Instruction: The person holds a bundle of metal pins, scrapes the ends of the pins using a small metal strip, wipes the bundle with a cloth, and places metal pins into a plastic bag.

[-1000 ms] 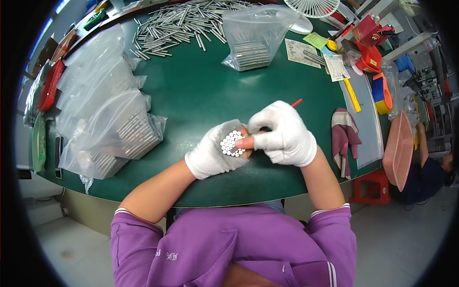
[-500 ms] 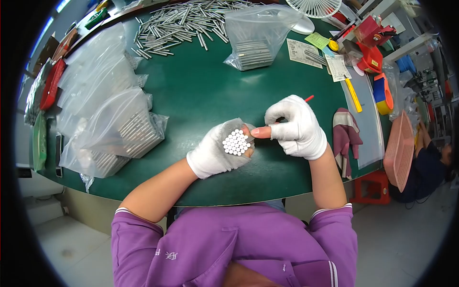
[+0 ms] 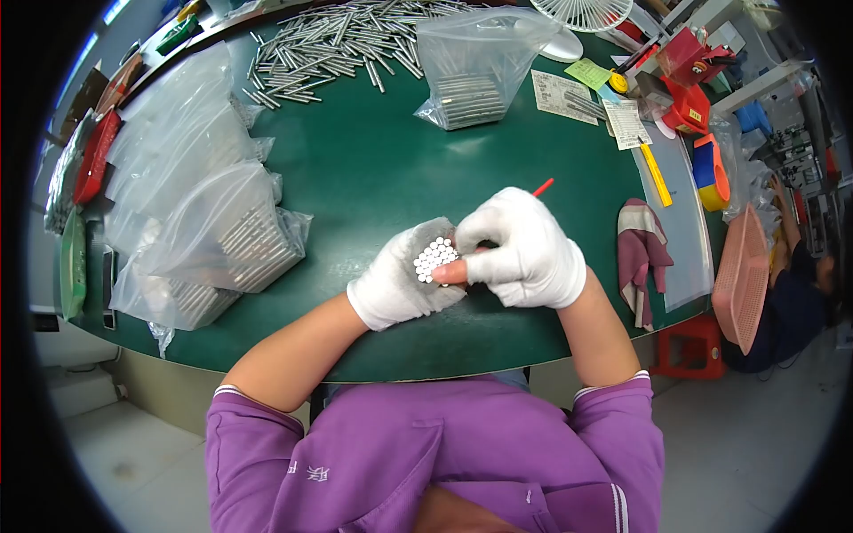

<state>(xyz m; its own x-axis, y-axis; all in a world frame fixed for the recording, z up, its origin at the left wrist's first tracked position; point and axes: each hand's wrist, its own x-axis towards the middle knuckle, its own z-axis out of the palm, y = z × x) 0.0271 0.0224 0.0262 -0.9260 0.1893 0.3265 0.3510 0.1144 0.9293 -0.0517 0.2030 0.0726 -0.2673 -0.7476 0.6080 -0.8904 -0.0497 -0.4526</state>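
While the white-gloved left hand grips a tight bundle of small round white ends at frame centre, the white-gloved right hand, closed round a thin red stick, has shifted left since earlier, its bare thumb now covering part of the bundle. Silver metal rods lie heaped at top, left of centre.

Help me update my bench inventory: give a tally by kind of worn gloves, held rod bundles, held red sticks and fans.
White gloves: 2
Rod bundle: 1
Red stick: 1
White fan: 1
Total: 5
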